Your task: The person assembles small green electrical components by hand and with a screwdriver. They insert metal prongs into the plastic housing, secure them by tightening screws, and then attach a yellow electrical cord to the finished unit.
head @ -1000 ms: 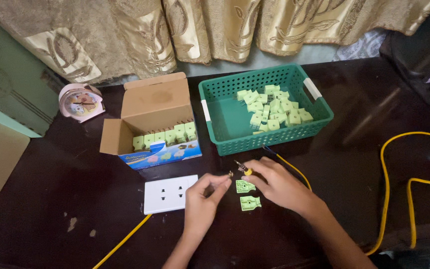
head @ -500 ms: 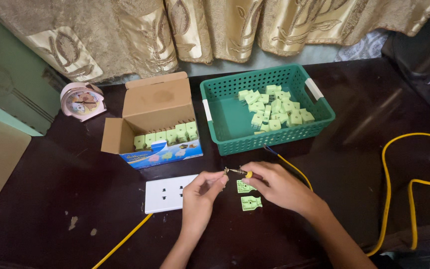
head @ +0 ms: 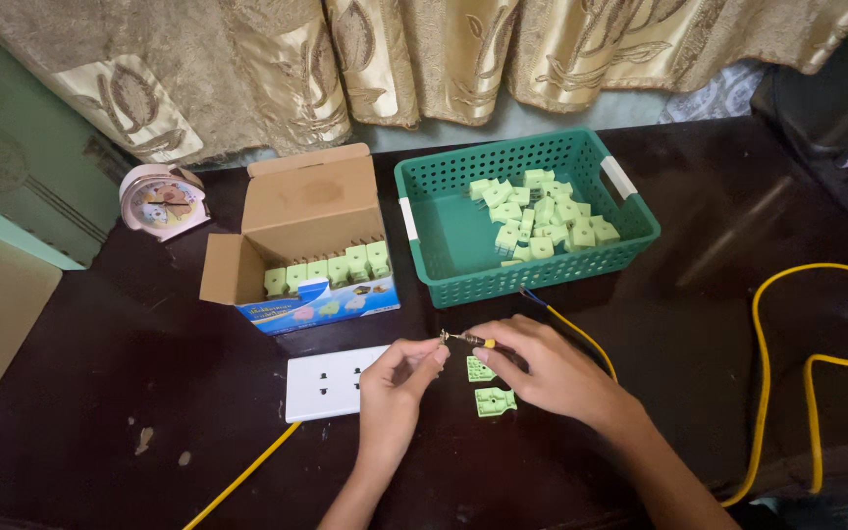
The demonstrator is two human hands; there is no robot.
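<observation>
Here both hands, left hand (head: 399, 378) and right hand (head: 542, 368), pinch a thin wire (head: 468, 340) together; it could slip if the fingers loosen, dropping onto the bench (head: 689, 324).

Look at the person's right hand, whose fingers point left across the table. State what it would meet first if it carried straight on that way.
The right hand would most likely meet the left hand first, whose fingertips sit close opposite it; the white socket plate lies beyond. Depth is uncertain.

left hand (head: 399, 378) fingers pinched | right hand (head: 542, 365) fingers curled, pinching | hands close together
</observation>
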